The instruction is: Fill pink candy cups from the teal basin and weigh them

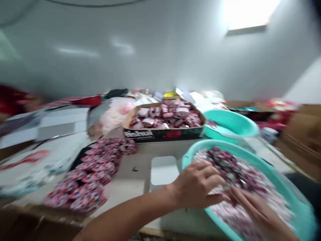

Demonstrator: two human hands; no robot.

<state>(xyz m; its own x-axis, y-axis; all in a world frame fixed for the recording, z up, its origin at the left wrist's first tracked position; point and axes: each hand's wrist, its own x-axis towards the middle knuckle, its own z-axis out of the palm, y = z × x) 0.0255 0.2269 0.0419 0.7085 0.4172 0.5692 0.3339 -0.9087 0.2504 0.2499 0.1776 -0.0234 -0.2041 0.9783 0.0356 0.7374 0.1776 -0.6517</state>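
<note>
My left hand (198, 184) reaches over the near left rim of a turquoise basin (218, 219), its fingers curled and its thumb stretched toward the other hand. Close beside it, my right hand (255, 209) has its fingers pressed together, and the two sets of fingertips almost meet. Blur hides whatever small piece lies between them. Below the hands, the basin holds many small pale pink pieces (265, 197) with a heap of dark red, shiny pieces (223, 159) on top; their kind is too blurred to tell.
A cardboard tray (163, 134) full of red-and-white wrapped rolls stands at the back. Rows of similar round pieces (92, 174) lie left of centre. A white rectangular lid or box (164, 170) sits mid-table. Another turquoise basin (230, 122) is behind. Plastic bags (50, 160) lie far left.
</note>
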